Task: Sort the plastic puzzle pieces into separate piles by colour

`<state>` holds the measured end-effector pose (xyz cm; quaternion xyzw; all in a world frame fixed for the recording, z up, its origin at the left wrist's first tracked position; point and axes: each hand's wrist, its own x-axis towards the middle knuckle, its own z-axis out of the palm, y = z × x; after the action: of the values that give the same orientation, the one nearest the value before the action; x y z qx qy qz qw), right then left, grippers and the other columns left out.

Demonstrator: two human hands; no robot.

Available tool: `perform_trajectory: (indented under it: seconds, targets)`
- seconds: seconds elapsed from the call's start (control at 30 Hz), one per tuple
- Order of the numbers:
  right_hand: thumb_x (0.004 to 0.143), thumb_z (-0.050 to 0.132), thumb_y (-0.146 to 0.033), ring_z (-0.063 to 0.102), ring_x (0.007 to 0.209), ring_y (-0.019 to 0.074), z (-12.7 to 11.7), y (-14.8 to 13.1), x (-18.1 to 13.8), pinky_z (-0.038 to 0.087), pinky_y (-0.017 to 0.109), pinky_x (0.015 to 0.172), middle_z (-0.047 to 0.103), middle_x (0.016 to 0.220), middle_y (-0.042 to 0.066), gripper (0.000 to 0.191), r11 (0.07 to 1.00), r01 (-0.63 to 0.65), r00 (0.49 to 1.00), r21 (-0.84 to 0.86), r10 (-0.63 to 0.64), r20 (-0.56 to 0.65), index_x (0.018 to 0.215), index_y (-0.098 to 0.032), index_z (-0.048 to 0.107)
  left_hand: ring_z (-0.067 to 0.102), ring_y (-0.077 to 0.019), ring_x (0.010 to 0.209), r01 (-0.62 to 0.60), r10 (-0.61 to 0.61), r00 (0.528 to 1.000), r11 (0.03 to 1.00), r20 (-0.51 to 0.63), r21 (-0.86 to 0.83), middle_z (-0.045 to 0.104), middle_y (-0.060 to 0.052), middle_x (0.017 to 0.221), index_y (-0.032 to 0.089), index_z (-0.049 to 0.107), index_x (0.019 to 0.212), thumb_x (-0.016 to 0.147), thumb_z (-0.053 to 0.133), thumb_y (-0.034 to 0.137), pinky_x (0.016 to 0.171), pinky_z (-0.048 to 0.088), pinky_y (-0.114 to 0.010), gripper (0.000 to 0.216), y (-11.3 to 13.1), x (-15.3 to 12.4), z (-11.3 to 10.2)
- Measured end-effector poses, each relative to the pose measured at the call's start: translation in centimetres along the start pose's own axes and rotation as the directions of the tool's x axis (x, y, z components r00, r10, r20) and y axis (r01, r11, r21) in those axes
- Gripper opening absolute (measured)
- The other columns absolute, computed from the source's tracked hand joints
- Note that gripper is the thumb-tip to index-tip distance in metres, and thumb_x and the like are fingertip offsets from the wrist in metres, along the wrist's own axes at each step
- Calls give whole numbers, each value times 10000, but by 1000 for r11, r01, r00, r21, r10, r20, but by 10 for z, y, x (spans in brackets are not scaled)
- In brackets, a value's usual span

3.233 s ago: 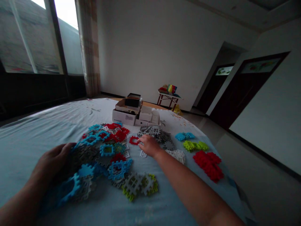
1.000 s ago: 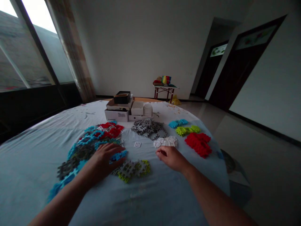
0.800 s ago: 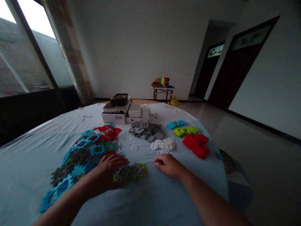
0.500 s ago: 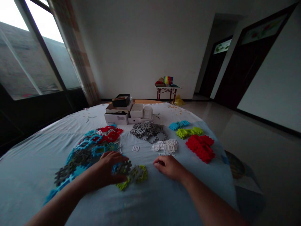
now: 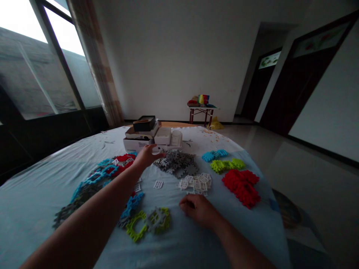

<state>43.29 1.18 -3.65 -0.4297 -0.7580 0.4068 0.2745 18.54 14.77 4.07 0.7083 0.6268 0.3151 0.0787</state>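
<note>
My left hand (image 5: 149,155) reaches to the left edge of a pile of grey interlocking plastic pieces (image 5: 176,162), thumb and fingers apart; I see nothing held in it. On the cloth rests my right hand (image 5: 198,207), fingers curled in and closed, with no piece showing in them. Just beyond it lies a heap of white lattice pieces (image 5: 198,183); a single white piece (image 5: 158,184) sits apart to the left. Nearer me, a green piece (image 5: 136,227) lies beside a grey piece on green (image 5: 158,220). My left forearm hides part of the mixed pieces on the left.
Red pieces (image 5: 241,186), green pieces (image 5: 227,165) and blue pieces (image 5: 214,155) form separate groups at the right. Blue frames (image 5: 101,175) lie among mixed pieces on the left. White boxes (image 5: 137,144) with a black box (image 5: 144,123) on top stand at the back.
My left hand has moved forward from the near pieces to the grey pile. A dark grey piece by that hand is gone from its former place. My right hand stays curled on the cloth.
</note>
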Motion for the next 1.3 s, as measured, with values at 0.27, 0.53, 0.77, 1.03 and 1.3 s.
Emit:
perform_trajectory:
  seconds: [0.27, 0.53, 0.77, 1.03, 1.3]
  targets:
    - [796, 486, -284, 546, 608, 115, -1, -3, 1, 385, 200, 553, 619, 660, 15, 215, 1000, 24, 1000, -6, -25, -20, 852, -146, 641, 542, -217, 948, -217, 210, 976, 962, 56, 169, 604, -66, 1010, 220, 627, 990, 745, 471, 562, 869, 393, -363, 449, 26, -76, -27]
    - [792, 490, -280, 553, 609, 116, -2, -8, 0, 396, 204, 566, 624, 665, 19, 216, 1000, 4, 1000, 13, -4, -11, 854, -140, 643, 506, -233, 959, -243, 147, 909, 947, 390, 209, 605, -46, 986, 253, 613, 1022, 676, 543, 585, 876, 345, -414, 485, 54, -174, -29]
    - [800, 482, -308, 560, 600, 124, -1, -4, 0, 403, 210, 557, 623, 654, 22, 241, 1000, -4, 1000, 17, 4, -3, 877, -138, 635, 493, -279, 968, -234, 69, 890, 918, 450, 321, 598, -96, 990, 174, 576, 1104, 580, 663, 517, 886, 323, -454, 631, 49, -183, -18]
    - [800, 485, -329, 571, 630, 135, -1, -4, -1, 404, 216, 566, 631, 679, 25, 258, 999, -30, 999, 15, 30, 18, 900, -147, 637, 491, -273, 1039, -174, 36, 905, 940, 423, 292, 576, -74, 1123, 257, 469, 1221, 567, 705, 436, 904, 340, -434, 718, 47, -188, -32]
    - [795, 491, -314, 562, 646, 135, -1, -3, 1, 396, 217, 575, 625, 690, 25, 241, 1000, -20, 1000, 15, 20, 6, 878, -148, 644, 511, -224, 1054, -157, 99, 959, 966, 265, 207, 566, -70, 1150, 248, 430, 1240, 712, 558, 444, 916, 381, -364, 577, 33, -162, -42]
